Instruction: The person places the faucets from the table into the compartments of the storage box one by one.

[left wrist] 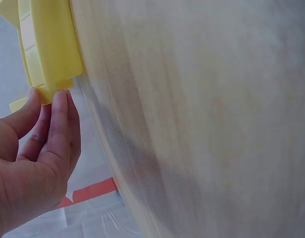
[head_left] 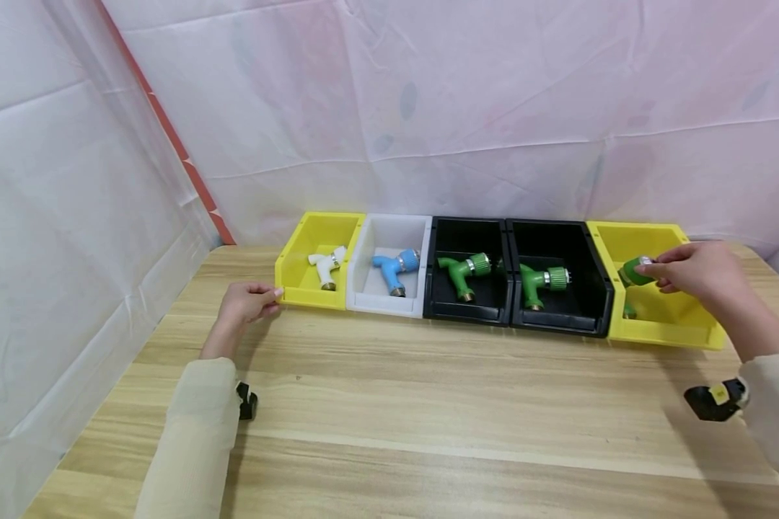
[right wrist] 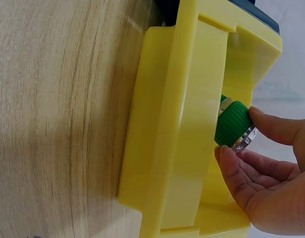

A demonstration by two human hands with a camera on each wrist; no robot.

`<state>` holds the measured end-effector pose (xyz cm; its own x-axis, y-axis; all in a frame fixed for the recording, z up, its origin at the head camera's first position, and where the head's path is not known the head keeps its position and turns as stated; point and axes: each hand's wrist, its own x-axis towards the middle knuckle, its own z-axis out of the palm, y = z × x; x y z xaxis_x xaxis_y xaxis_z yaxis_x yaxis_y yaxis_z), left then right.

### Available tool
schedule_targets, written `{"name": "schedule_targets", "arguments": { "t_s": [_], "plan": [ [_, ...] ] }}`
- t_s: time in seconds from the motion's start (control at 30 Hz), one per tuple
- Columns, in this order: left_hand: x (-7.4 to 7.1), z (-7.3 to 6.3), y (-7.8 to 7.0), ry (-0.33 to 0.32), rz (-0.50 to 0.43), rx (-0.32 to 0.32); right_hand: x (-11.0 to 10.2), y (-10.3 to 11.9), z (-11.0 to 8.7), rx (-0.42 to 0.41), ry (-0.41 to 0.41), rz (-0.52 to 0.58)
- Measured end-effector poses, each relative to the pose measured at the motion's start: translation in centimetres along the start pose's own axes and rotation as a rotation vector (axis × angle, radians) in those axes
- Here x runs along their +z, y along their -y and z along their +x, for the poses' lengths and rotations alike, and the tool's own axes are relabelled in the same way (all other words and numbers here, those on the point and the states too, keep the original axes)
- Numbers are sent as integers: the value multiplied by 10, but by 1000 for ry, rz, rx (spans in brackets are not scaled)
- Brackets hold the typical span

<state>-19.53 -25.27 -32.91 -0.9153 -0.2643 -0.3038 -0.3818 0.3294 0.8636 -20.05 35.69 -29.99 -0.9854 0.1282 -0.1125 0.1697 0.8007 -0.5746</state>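
Note:
At the left end of the row, my left hand (head_left: pixel 245 306) pinches the front corner of a yellow bin (head_left: pixel 313 298) between thumb and fingers. A white tap (head_left: pixel 325 267) lies inside that bin. My right hand (head_left: pixel 704 275) reaches over the yellow bin (head_left: pixel 665 333) at the right end. Its thumb and fingers pinch the ribbed knob of a green tap (right wrist: pixel 233 123), seen in the right wrist view just behind the bin's front wall. The tap's lower part is mostly hidden by that wall there.
Between the yellow bins stand a white bin (head_left: pixel 384 304) with a blue tap (head_left: pixel 391 269) and two black bins (head_left: pixel 465 313) with a green tap (head_left: pixel 462 272) in each. The row sits on a wooden table (head_left: pixel 454 411), close to a pale cloth backdrop (head_left: pixel 480 94).

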Motion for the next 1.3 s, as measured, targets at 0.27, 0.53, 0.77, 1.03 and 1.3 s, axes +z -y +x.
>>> {"name": "schedule_targets", "arguments": {
  "t_s": [0.27, 0.53, 0.77, 1.03, 1.3],
  "plan": [
    [1, -1, 0, -5, -10, -3, 2, 1, -1, 5, -4, 34],
    [0, -1, -2, -5, 10, -13, 2, -5, -1, 3, 5, 104],
    [1, 0, -1, -12, 13, -20, 1, -13, 0, -22, 52, 162],
    [1, -1, -1, -10, -2, -22, 2, -19, 1, -26, 82, 177],
    [0, 1, 0, -13, 24, -23, 13, -64, 28, -44, 65, 165]
  ]
}}
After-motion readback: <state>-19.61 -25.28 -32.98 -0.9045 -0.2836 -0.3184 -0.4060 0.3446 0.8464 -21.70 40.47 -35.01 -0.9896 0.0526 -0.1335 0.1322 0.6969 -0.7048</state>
